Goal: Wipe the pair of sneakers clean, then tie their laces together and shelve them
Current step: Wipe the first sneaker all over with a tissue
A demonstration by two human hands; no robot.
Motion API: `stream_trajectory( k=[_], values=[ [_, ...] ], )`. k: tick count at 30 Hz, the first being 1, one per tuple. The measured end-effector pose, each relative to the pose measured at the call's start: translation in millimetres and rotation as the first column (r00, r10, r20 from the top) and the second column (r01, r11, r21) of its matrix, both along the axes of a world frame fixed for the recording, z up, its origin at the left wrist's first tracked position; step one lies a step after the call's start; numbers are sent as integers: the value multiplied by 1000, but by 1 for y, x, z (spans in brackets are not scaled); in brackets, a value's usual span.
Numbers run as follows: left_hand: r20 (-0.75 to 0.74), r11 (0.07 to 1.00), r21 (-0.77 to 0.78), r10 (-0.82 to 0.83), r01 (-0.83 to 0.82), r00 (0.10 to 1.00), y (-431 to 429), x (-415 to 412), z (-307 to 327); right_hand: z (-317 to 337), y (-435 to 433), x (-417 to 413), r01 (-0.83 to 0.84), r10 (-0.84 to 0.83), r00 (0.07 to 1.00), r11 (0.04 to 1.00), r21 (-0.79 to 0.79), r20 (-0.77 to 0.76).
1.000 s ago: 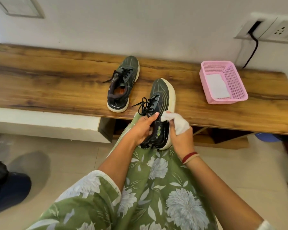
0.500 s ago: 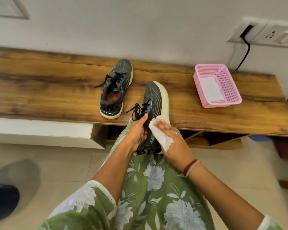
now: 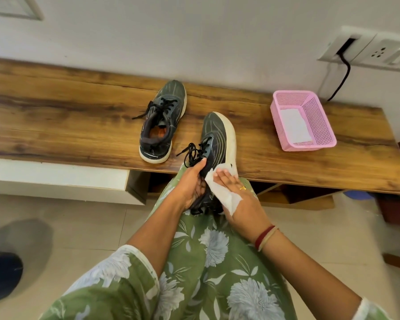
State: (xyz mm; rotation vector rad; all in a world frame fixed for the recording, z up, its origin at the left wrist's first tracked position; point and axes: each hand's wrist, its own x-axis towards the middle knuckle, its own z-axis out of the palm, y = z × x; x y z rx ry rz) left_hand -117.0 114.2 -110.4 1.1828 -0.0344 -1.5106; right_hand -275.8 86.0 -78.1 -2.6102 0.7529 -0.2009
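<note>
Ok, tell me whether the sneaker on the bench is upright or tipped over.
Upright: the sneaker stands on its sole on the bench, with its opening and laces facing up.

From the head camera I see my left hand [image 3: 189, 181] gripping the held sneaker [image 3: 217, 135] around its collar, thumb up by the black laces. The sneaker's heel points toward my lap and its toe reaches over the front edge of the wooden bench [image 3: 56, 112]. My right hand [image 3: 243, 202] lays straight fingers on a white wipe [image 3: 226, 195], pressing it to that sneaker's side near the pale sole. The wipe's tail drapes over the back of the hand. The second sneaker [image 3: 162, 125] stands upright mid-bench, just left of the held one and apart from it. A pink basket [image 3: 319, 121] sits toward the bench's right end, a white sheet [image 3: 295, 125] inside.
</note>
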Motion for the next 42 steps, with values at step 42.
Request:
stream_trajectory(
  k=[42],
  values=[
    [-44,999,21,-36,37,998,-1,-4,0,5,-13,1,-61,60,998,998,25,36]
  ],
)
